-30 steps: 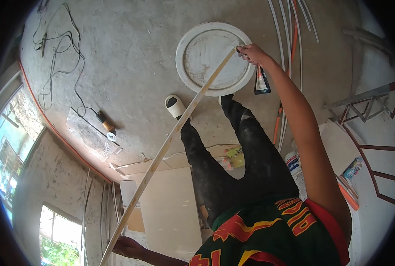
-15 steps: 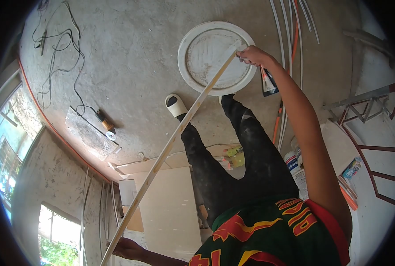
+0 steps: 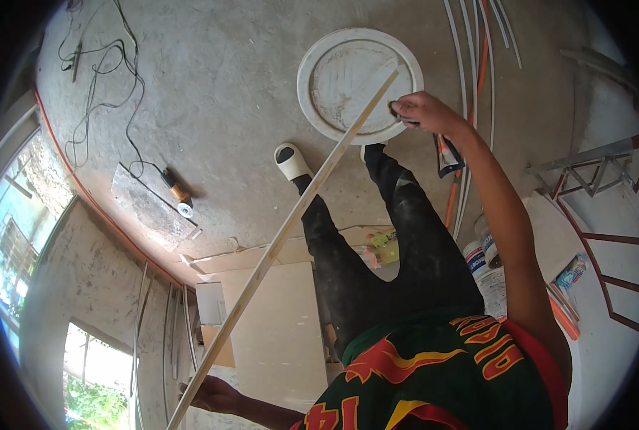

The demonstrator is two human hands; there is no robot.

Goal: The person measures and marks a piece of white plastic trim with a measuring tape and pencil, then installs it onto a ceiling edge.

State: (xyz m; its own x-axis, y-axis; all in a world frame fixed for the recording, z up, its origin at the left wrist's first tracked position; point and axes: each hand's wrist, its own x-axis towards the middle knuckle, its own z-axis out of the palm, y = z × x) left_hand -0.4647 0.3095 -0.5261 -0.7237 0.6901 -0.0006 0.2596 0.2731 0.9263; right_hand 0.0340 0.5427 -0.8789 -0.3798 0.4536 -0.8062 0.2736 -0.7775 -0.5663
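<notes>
By the white disc (image 3: 344, 89), right hand (image 3: 428, 113) pinches small dark piece (image 3: 393, 109); long strip (image 3: 283, 233) could swing if left hand's (image 3: 217, 395) pinch slips

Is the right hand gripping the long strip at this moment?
No, a gap shows between the right hand and the long strip.

I see rough, matt concrete floor (image 3: 219, 93), a long strip (image 3: 283, 236) with a pale, wood-like surface, my matt, dust-marked cloth trousers (image 3: 434, 265), and a scuffed round lid (image 3: 348, 86).
</notes>
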